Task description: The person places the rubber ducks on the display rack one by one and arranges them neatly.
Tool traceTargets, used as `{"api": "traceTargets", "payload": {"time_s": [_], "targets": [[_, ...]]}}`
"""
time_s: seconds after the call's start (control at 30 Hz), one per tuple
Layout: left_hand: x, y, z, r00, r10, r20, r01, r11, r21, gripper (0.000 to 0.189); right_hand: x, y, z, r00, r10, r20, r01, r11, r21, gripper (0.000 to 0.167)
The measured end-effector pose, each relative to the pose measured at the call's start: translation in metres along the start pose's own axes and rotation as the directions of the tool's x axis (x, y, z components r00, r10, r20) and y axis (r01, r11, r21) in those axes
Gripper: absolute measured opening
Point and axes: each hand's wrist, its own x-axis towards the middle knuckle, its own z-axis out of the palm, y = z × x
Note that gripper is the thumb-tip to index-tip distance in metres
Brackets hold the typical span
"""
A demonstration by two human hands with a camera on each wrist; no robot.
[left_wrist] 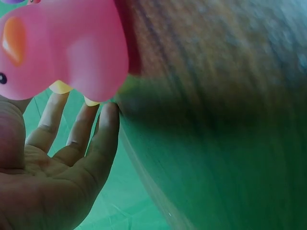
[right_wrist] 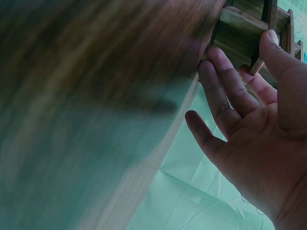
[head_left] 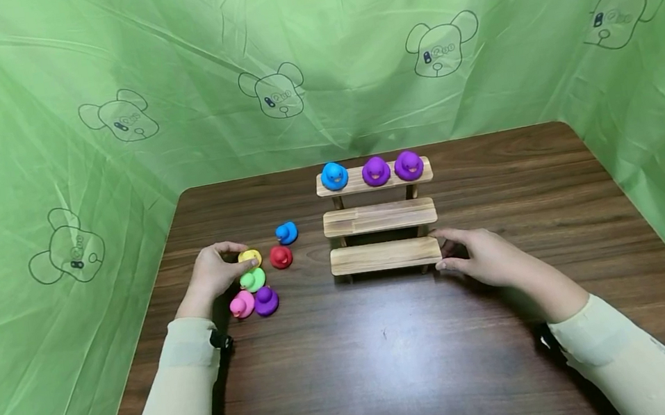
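Observation:
My left hand pinches a yellow rubber duck between thumb and index finger, at the left of the table. Just below it sits a light green duck, then a pink duck beside a purple duck. The pink duck hides the yellow one in the left wrist view. My right hand grips the right end of the lowest board of a three-tier wooden stand, thumb and index finger at its edges. On the top tier stand a blue duck and two purple ducks.
A red duck and a blue duck lie on the dark wooden table, between the left hand and the stand. Green sheeting with printed bear heads hangs behind the table and along its sides.

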Motion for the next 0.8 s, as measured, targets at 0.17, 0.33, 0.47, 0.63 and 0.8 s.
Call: {"api": "traceTargets", "payload": {"time_s": [0.17,0.33,0.47,0.63,0.8], "targets": [[-0.0015,0.0013,-0.0003,1.000,0.007,0.000,-0.007,1.000,0.005,0.037,0.0000,0.0005,0.0000,1.000,0.001,0.002,-0.001,1.000,-0.004,0.063],[-0.0021,0.0019,-0.0001,1.000,0.011,-0.017,-0.011,1.000,0.005,0.036,0.0001,0.0006,0.0001,1.000,-0.002,0.001,0.002,1.000,-0.001,0.062],[-0.0027,0.0031,0.0002,0.999,0.020,-0.040,-0.020,1.000,0.003,0.036,-0.0001,-0.0001,-0.0005,1.000,-0.002,0.003,0.002,1.000,-0.001,0.062],[-0.0034,0.0039,0.0000,0.998,0.028,-0.058,-0.027,1.000,0.007,0.035,0.0000,-0.0005,-0.0013,1.000,0.004,0.004,-0.004,1.000,0.000,0.062],[-0.0046,0.0067,-0.0003,0.996,0.029,-0.085,-0.028,1.000,0.003,0.036,-0.0001,-0.0003,-0.0011,1.000,0.002,0.003,-0.002,1.000,0.002,0.061]]}}
